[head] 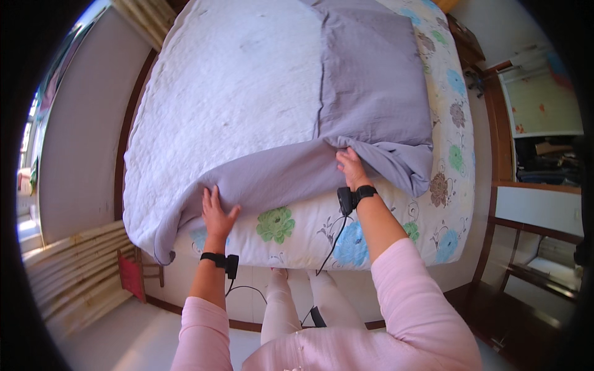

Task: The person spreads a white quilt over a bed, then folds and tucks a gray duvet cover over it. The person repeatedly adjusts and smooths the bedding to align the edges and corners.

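A grey fabric cover (283,174) lies folded over along the near part of the bed, with a wider grey section (376,79) on the right. Beside it spreads a white quilted layer (222,88). My left hand (218,218) rests against the near fold with its thumb and fingers apart. Further right, my right hand (351,168) touches the bunched part of the fold, fingers slightly spread and curved against the cloth. Beneath, a flowered sheet (306,232) shows along the near and right sides of the mattress.
Black straps with small devices (232,266) and cables sit on both wrists. A red-seated stool (132,276) stands at the lower left by striped curtains (83,269). Cabinets with shelves (538,204) line the right side. My legs (283,301) are close to the bed's near edge.
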A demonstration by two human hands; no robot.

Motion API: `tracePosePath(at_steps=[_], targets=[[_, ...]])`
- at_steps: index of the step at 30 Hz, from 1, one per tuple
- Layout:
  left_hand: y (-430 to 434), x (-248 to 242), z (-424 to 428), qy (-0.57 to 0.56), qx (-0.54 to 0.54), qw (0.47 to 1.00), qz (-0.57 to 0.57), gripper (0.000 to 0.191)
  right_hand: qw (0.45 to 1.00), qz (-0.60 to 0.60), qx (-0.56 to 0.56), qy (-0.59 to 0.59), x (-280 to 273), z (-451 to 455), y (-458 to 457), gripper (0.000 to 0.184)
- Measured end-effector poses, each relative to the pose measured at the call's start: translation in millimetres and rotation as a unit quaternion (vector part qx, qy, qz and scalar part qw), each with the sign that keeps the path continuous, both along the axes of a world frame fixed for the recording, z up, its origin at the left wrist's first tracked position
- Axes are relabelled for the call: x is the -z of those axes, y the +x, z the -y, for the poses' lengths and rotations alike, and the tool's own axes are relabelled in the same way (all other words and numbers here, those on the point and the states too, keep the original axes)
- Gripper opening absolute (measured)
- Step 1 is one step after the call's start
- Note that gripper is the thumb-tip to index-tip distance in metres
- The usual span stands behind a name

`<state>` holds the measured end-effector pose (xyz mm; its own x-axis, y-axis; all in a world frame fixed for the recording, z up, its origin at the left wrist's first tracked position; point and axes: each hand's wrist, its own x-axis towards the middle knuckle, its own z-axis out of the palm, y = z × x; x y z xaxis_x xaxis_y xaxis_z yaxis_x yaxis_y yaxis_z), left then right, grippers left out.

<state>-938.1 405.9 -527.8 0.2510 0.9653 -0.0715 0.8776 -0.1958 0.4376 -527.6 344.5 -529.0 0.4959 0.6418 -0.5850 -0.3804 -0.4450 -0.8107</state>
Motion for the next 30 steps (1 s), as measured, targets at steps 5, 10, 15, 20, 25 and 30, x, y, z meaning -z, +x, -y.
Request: tracePosePath(at_steps=[5, 10, 15, 20, 25, 30], targets=[[26, -14, -4, -0.167, 0.037, 0.973, -0.154, 0.105, 0.995, -0.101, -0.021, -0.002, 1, 76, 34, 0.038], [35, -14, -21, -0.223, 0.032, 0.956, -0.185, 0.109, 0.944, -0.265, 0.190, 0.046, -10, 184, 50, 0.075], [32, -15, -28, -0.259, 0.038, 0.950, -0.172, 0.109, 0.883, -0.238, 0.385, 0.127, -18, 218, 119, 0.083], [31, -14, -34, -0.296, 0.034, 0.939, -0.174, 0.109, 0.964, -0.063, 0.256, -0.027, -5, 189, 187, 0.062], [24, -8, -37, -0.294, 0.040, 0.944, -0.144, 0.109, 0.926, 0.057, 0.373, -0.017, -29, 120, 199, 0.054], [14, -2, -38, -0.290, 0.048, 0.951, -0.094, 0.108, 0.941, 0.163, 0.200, 0.219, -93, -29, 126, 0.047]])
